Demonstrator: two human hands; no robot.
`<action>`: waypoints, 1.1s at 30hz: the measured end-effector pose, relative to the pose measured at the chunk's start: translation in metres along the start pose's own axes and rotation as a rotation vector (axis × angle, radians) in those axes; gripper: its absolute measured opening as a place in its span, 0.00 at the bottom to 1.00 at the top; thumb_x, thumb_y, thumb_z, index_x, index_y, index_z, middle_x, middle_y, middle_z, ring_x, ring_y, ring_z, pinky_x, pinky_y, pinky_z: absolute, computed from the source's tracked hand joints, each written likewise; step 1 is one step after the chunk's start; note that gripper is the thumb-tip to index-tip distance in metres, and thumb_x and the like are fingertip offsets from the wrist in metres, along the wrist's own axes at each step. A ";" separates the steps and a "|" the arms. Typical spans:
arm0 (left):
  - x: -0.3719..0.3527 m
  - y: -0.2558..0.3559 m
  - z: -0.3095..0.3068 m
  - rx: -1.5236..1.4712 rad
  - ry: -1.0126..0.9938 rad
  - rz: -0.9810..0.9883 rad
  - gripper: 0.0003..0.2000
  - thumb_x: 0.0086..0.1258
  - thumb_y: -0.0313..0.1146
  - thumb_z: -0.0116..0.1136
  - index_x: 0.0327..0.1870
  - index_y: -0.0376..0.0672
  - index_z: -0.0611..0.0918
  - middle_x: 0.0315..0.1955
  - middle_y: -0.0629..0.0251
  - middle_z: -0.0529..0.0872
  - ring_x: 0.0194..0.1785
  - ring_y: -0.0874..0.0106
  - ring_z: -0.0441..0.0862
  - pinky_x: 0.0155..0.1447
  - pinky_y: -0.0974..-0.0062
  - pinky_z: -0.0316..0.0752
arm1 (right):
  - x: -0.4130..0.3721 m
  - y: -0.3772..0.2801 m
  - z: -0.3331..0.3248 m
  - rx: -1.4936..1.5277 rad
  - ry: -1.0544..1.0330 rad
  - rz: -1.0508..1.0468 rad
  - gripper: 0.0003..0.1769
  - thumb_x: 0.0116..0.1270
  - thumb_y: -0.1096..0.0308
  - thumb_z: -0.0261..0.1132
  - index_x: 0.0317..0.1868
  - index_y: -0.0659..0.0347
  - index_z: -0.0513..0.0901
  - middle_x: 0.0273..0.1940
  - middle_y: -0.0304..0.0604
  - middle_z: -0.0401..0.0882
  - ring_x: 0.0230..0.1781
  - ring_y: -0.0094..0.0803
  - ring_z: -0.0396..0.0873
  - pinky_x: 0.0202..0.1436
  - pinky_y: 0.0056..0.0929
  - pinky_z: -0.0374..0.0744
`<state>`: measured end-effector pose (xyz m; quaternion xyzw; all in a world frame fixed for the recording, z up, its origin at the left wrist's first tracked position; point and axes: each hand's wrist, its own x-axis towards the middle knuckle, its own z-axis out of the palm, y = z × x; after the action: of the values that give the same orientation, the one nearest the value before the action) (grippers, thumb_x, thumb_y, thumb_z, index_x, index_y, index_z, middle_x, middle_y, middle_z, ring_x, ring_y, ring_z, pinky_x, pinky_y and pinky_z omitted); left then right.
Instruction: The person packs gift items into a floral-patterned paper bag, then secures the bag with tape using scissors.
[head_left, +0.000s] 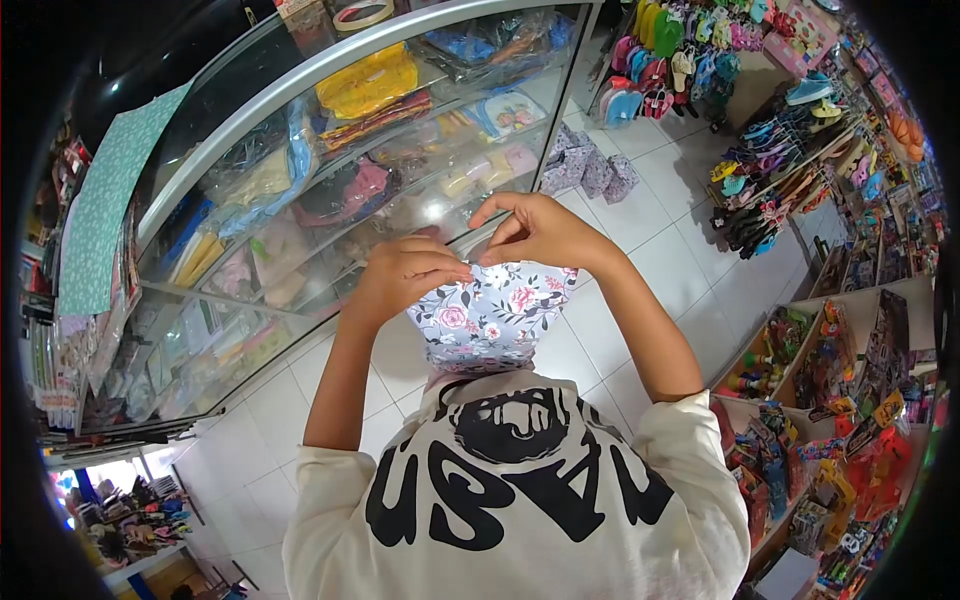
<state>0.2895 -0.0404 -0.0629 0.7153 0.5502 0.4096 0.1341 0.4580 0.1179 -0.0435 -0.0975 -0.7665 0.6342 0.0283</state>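
The flowered sheet (490,315) is in front of the person's chest, between the forearms, its far edge at the fingertips. The left hand (412,275) grasps that edge between thumb and fingers. The right hand (540,232) is at the same edge with its index finger extended; whether its thumb and fingertips press on the sheet is not discernible.

Handling: treat the sheet as light and thin. Whether it is paper or cloth is not determinable; if paper, expect it to crease and tear readily and to slide on a smooth finish. Hold by the edge, with a flat pinch at two spaced points, and avoid squeezing the middle. A crumpled patterned piece (595,170) lies on the floor (640,215) beside the glass case (300,85).

Markings: the shirt (540,545) bears large black letters, U, S and A, followed by what appears to be another U. The sheet shows printed flowers, no readable writing. Labels on the surrounding goods are too small to read.
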 end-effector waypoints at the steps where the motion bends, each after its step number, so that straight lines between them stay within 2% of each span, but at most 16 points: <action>1: 0.001 0.000 0.000 -0.007 -0.007 -0.012 0.04 0.55 0.32 0.67 0.29 0.45 0.87 0.26 0.66 0.86 0.30 0.70 0.83 0.44 0.75 0.76 | -0.001 -0.001 0.001 0.000 0.011 0.001 0.19 0.58 0.77 0.69 0.49 0.65 0.73 0.29 0.42 0.85 0.30 0.18 0.80 0.35 0.17 0.75; 2: 0.001 0.001 0.000 -0.015 -0.013 -0.024 0.04 0.55 0.32 0.67 0.29 0.45 0.87 0.26 0.66 0.86 0.30 0.69 0.83 0.43 0.75 0.76 | -0.003 -0.001 0.002 -0.007 0.029 -0.012 0.19 0.58 0.77 0.69 0.49 0.65 0.73 0.29 0.42 0.85 0.30 0.18 0.80 0.36 0.17 0.75; 5: 0.007 0.012 -0.007 -0.016 0.062 -0.029 0.08 0.56 0.31 0.68 0.36 0.42 0.85 0.27 0.66 0.86 0.29 0.72 0.83 0.39 0.77 0.76 | -0.006 -0.006 0.009 -0.057 0.076 -0.048 0.19 0.57 0.77 0.68 0.48 0.63 0.72 0.28 0.42 0.85 0.29 0.20 0.80 0.36 0.20 0.76; 8: 0.015 0.019 -0.006 -0.216 0.127 -0.292 0.15 0.57 0.28 0.67 0.45 0.39 0.81 0.27 0.65 0.87 0.28 0.78 0.82 0.35 0.79 0.75 | -0.009 -0.012 0.014 -0.141 0.117 -0.071 0.18 0.56 0.76 0.69 0.45 0.62 0.70 0.28 0.41 0.85 0.28 0.21 0.80 0.38 0.22 0.76; 11: 0.023 0.020 -0.013 -0.363 -0.119 -0.479 0.21 0.57 0.24 0.66 0.53 0.40 0.76 0.27 0.64 0.87 0.29 0.82 0.81 0.36 0.81 0.75 | -0.011 -0.010 0.019 -0.168 0.148 -0.063 0.19 0.56 0.76 0.69 0.42 0.60 0.68 0.28 0.40 0.84 0.27 0.21 0.79 0.38 0.23 0.75; 17: 0.026 0.010 -0.015 -0.572 -0.196 -0.550 0.29 0.55 0.20 0.66 0.59 0.42 0.69 0.27 0.60 0.86 0.31 0.79 0.82 0.39 0.80 0.76 | -0.020 -0.002 0.015 -0.065 0.150 -0.054 0.20 0.55 0.76 0.70 0.41 0.59 0.66 0.28 0.40 0.84 0.27 0.20 0.79 0.36 0.23 0.74; 22: 0.025 0.011 -0.020 -0.590 -0.207 -0.549 0.31 0.54 0.20 0.67 0.60 0.40 0.68 0.28 0.58 0.87 0.33 0.76 0.84 0.42 0.80 0.77 | -0.030 0.013 -0.002 0.080 0.154 0.038 0.21 0.54 0.78 0.71 0.40 0.59 0.66 0.29 0.43 0.85 0.28 0.22 0.80 0.33 0.21 0.74; 29: 0.019 0.000 -0.018 -0.655 -0.215 -0.602 0.29 0.54 0.21 0.67 0.59 0.37 0.69 0.28 0.56 0.87 0.34 0.76 0.84 0.42 0.80 0.77 | -0.033 0.029 -0.003 0.273 0.156 0.077 0.21 0.53 0.81 0.71 0.39 0.60 0.65 0.32 0.49 0.85 0.32 0.27 0.83 0.35 0.21 0.78; 33: 0.011 -0.005 -0.017 -0.630 -0.173 -0.622 0.27 0.55 0.22 0.67 0.58 0.36 0.71 0.30 0.57 0.88 0.35 0.78 0.84 0.42 0.81 0.76 | -0.035 0.034 -0.006 0.243 0.193 0.129 0.22 0.52 0.81 0.71 0.39 0.60 0.65 0.31 0.49 0.85 0.32 0.26 0.83 0.35 0.21 0.79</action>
<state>0.2740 -0.0332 -0.0505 0.4718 0.5742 0.4361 0.5075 0.4967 0.1232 -0.0725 -0.2025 -0.6701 0.7104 0.0725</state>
